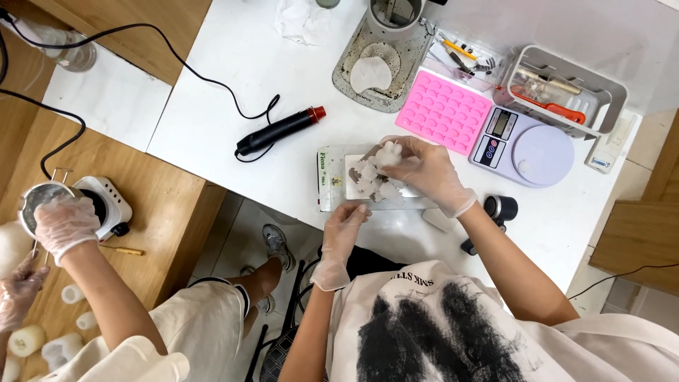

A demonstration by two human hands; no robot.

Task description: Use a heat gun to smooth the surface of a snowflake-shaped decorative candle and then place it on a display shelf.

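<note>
Down at the white table, my right hand, gloved, was curled around a small white wax piece, fingers closed on it from above. That piece sat at the top of a cluster of white pieces lying on a flat tray near the table's front edge. My left hand, also gloved, lay just below the tray with its fingers loosely bent and the fingertips touching the tray's near edge; it gripped nothing.

Beyond my right hand lay a pink mould, and just beside it a white scale. Behind the mould stood a grey stand with a white disc on it. A grey caddy holding tools stood at the far corner. A black heat gun with a red tip lay well to the left of the tray, its cord trailing off the table. A crumpled tissue lay at the far edge.

Off to the side, another person's gloved hand rested on a metal pot beside a small hotplate on a wooden bench.
</note>
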